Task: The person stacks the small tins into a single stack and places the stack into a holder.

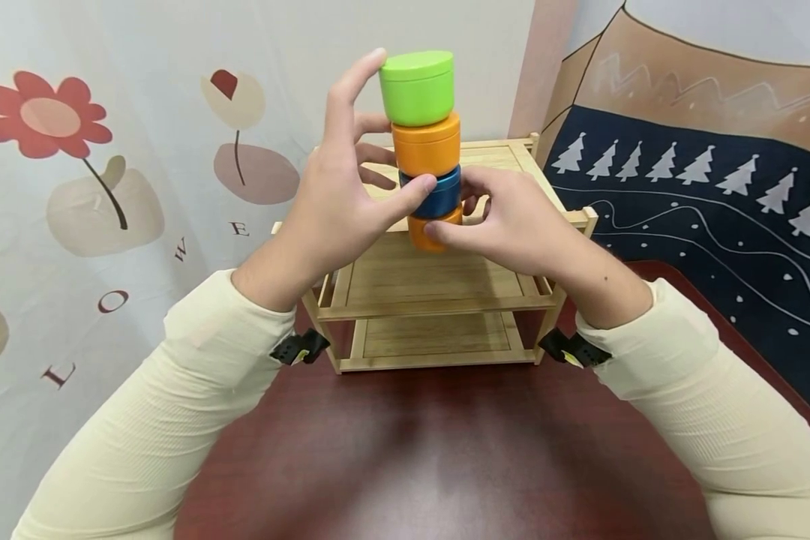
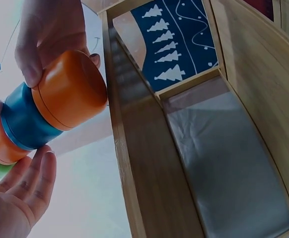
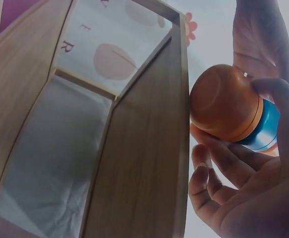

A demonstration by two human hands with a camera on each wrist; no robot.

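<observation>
Several round lidded containers stand in one column in the head view: a lime-green container point(image 1: 418, 90) on top, an orange container point(image 1: 427, 146) below it, then a dark blue container point(image 1: 445, 196) and a bottom orange container point(image 1: 421, 238). My left hand point(image 1: 340, 199) holds the column from the left. Its thumb lies on the blue container, and its index fingertip reaches the green lid. From the right, my right hand point(image 1: 516, 217) grips the bottom orange container point(image 3: 224, 101), thumb in front. In the wrist views this container's base is close to the shelf edge; I cannot tell whether they touch.
Behind and below the column is a wooden tiered shelf point(image 1: 439, 304) on a dark red table point(image 1: 439, 450). A pale curtain with printed flowers point(image 1: 50, 116) hangs at the left. Dark blue fabric with white trees point(image 1: 661, 161) is at the right.
</observation>
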